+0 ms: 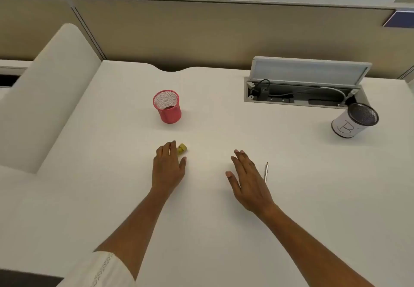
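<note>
Fingers [167,152] straight and relaxed, gripping nothing, small chunky yellow piece [182,147] on smooth white worktop [212,230] just beside fingertips of left hand [168,170], slim pale pencil [266,172] beside right hand [248,181], red wire-mesh cup [168,107] beyond.

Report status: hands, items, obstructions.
Left hand open, beside small yellow object. Right hand open beside pencil. Nothing blocks the red mesh cup.

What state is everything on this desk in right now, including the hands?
Left hand: open, holding nothing.
Right hand: open, holding nothing.
Yellow piece: lying loose beside left hand.
Pen: lying flat beside right hand.
Red mesh cup: upright, looks empty.
Cup marked B: upright.
Cable hatch lid: raised open.
</note>
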Motion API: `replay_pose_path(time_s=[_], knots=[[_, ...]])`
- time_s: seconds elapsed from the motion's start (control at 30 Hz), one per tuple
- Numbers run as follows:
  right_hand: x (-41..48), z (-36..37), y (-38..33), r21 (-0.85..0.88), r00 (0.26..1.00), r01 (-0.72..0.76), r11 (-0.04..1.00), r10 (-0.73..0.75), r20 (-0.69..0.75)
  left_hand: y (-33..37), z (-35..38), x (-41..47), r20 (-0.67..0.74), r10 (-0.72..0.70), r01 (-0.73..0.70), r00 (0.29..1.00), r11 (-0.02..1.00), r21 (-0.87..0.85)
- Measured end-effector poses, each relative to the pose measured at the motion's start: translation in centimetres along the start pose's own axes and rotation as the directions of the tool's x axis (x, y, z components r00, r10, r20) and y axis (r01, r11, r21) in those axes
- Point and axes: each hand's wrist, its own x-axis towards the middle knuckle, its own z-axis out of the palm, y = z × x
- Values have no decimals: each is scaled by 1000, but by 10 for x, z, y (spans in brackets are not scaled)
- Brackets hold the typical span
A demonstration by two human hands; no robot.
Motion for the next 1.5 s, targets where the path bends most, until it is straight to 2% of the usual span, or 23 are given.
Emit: replay_pose_path(time_s=[0.13, 0.33, 0.4, 0.47, 0.57, 0.7, 0.8, 0.93, 1.17, 1.5], knots=[[4, 7, -6, -4, 999, -4, 1000, 4, 34, -1, 5, 10, 62, -90, 92, 994, 995, -26], [7, 10, -4, 10, 1000, 0, 1000, -1, 15, -2, 14, 14, -17, -70, 68, 997, 992, -109], [9, 4, -7, 35, 1000, -18, 999, 19, -14, 5, 11, 11, -12, -50, 46, 999, 979, -196], [12, -6, -10, 77, 999, -16, 997, 20, -48, 17, 2, 8, 17, -23, 28, 1000, 941, -337], [17, -25, -16, 160, 994, 19, 987, -1, -113, 43, -19, 0, -22, 26, -34, 999, 839, -543], [24, -60, -34, 373, 982, 78, 924, -7, -187, 76, -51, -13, -79, 126, -146, 989, 709, -690], [26, -87, -45, 493, 981, 107, 863, -9, -196, 94, -73, -17, -150, 225, -265, 963, 680, -684], [23, -108, -49, 576, 987, 112, 809, -26, -156, 101, -90, -17, -192, 278, -332, 941, 654, -680], [6, -105, -44, 718, 995, 59, 694, 14, -95, 101, -94, -22, -105, 387, -354, 916, 659, -663], [-5, -108, -33, 687, 998, 56, 724, -37, -42, 100, -99, -27, -35, 501, -417, 864, 676, -607]])
